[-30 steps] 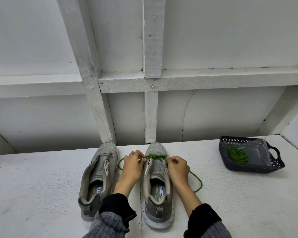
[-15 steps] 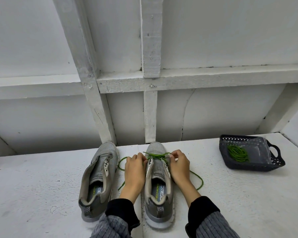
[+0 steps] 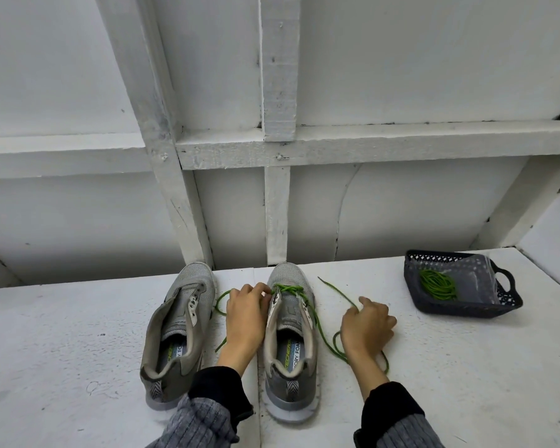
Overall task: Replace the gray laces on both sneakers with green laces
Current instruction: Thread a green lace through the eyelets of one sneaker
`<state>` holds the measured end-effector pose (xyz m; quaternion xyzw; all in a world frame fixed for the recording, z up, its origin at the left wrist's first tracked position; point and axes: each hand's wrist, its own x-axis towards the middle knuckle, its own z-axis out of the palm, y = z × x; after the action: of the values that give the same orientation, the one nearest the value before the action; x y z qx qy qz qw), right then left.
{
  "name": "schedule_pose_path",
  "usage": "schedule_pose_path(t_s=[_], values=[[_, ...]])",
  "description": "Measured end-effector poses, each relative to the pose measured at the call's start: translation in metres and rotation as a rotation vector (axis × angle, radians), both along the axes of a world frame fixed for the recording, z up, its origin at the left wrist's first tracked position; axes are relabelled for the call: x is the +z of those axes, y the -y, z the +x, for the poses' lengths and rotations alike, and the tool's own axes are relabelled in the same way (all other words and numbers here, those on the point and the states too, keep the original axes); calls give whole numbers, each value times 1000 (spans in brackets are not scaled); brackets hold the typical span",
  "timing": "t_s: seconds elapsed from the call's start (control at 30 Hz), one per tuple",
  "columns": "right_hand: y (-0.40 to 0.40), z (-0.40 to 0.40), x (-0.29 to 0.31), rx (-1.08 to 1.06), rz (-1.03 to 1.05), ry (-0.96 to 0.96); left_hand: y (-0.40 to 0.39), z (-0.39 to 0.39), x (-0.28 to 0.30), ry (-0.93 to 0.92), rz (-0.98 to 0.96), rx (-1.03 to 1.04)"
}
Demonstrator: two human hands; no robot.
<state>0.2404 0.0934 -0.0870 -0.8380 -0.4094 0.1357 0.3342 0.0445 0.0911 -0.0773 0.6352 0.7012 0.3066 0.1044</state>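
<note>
White-painted boards carry two gray sneakers at the surface's far edge: the left sneaker (image 3: 180,331) unlaced, the right sneaker (image 3: 291,334) with a green lace (image 3: 285,288) started near its toe. The left hand (image 3: 243,318) pinches the lace at the eyelets while the right hand (image 3: 367,324), fingers curled, draws the loose end aside; limp, light cord is likely best gripped near its stiff tip. A spare green lace (image 3: 437,284) lies coiled in the dark basket (image 3: 466,305) toward the right edge.

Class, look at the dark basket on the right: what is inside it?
Inside the dark basket lies a coiled green lace on a grey floor. Its near wall hides the near strip of the floor.
</note>
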Motion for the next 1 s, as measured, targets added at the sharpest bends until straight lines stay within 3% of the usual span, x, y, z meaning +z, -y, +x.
schedule_pose_path(t_s=[0.13,0.23,0.4,0.57,0.7,0.87,1.0], values=[[-10,-19,14,409,155,-25,-2,-1,1,81,1,12],[-19,-30,11,587,49,-60,-2,0,2,125,-4,37],[-17,-32,10,569,59,-78,-1,0,2,114,-43,91],[-13,-35,16,492,36,40,-2,-8,7,-2,-111,216],[-12,-37,16,429,48,-5,-4,-8,5,-2,-189,265],[-14,-33,24,460,47,-161,-13,-15,-2,376,-332,150],[-14,-36,41,504,-48,-220,-22,-26,8,417,-352,171]])
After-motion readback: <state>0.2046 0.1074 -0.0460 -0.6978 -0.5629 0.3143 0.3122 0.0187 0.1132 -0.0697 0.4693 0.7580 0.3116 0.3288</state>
